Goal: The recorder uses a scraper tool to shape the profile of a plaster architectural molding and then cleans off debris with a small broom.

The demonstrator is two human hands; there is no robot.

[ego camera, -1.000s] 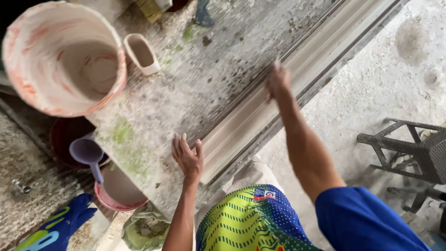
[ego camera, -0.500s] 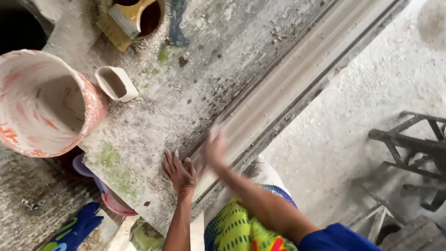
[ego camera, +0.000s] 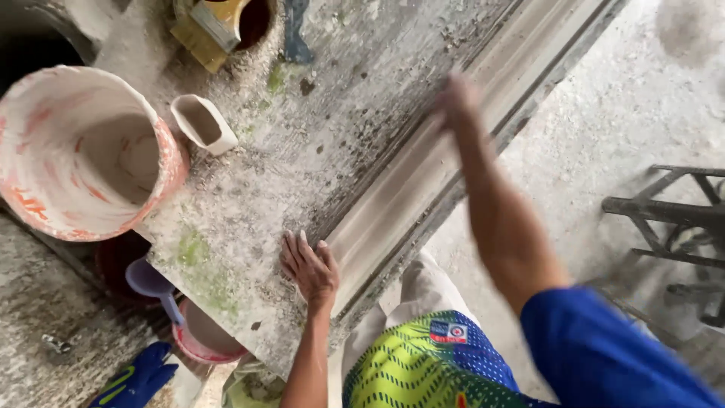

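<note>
Left hand [ego camera: 310, 268] spread flat on the slab [ego camera: 249, 219]. Right hand [ego camera: 457, 98], blurred at 1 o'clock, touches the smooth grey moulding [ego camera: 423, 174]; its fingers cannot be told.

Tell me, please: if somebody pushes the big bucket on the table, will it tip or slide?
The bucket looks empty apart from dried plaster, so it is probably light and would slide. It stands at the table corner, so a push outward might tip it off. Its crusted wall probably gives good grip.

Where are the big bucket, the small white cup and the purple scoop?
big bucket [ego camera: 162, 162]: head view, point on its pink-stained right wall.
small white cup [ego camera: 220, 140]: head view, on its outer side wall.
purple scoop [ego camera: 145, 278]: head view, on its bowl.
</note>
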